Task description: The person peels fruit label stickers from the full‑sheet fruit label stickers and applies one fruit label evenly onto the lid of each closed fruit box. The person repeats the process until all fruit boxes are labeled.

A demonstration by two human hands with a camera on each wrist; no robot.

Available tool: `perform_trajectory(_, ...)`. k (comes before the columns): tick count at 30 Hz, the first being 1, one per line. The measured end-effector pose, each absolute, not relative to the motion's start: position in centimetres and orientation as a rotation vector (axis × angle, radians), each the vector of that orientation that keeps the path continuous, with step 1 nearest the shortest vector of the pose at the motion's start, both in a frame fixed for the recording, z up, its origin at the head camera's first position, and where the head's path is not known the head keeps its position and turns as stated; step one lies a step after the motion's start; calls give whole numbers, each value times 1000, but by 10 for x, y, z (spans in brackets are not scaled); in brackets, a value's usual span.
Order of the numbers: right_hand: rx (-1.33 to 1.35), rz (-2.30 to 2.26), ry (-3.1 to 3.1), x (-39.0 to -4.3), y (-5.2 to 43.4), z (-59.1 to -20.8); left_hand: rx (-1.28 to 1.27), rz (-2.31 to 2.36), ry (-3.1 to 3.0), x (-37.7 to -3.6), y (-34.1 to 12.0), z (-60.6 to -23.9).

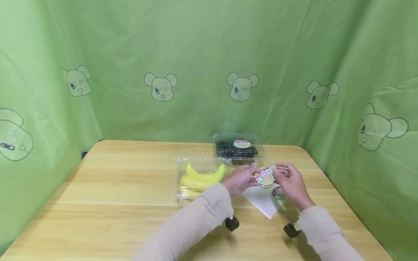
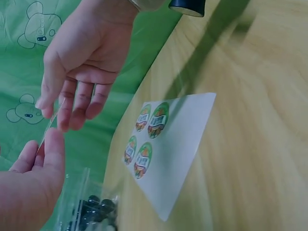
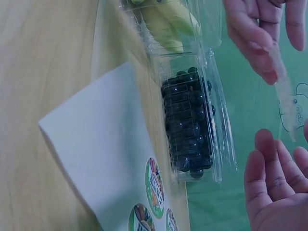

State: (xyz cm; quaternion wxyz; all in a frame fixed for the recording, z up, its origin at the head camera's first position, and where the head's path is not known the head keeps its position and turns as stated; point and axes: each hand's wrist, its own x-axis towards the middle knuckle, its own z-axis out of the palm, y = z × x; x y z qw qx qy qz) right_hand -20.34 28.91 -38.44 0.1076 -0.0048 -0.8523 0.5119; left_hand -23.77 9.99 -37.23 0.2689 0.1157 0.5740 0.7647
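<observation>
Left hand (image 1: 240, 179) and right hand (image 1: 290, 181) together pinched one round sticker (image 1: 265, 175) above the sticker sheet (image 1: 262, 201). Banana box (image 1: 199, 176) lay just left; grape box (image 1: 237, 146) sat behind, near the table (image 1: 114, 195) edge.

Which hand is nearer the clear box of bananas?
The left hand: it hovers just right of the box of bananas, pinching the sticker. The right hand is farther right, over the sticker sheet.

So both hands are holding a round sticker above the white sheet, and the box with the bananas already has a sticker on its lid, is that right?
Not quite. In the head view the labelled lid belongs to the box of dark berries; the banana box bears no sticker. The rest holds: left hand and right hand pinch a round sticker above the white sheet.
</observation>
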Motion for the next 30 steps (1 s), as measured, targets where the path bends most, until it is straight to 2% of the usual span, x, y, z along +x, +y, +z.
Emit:
perform_trajectory(13,20,1551,-2530,-208,278,-376,444,1884,1756,-248,80,-358)
perform_trajectory(30,178,1668,-2561,-220,263,-373,466,1711,2061,-263,56,-353)
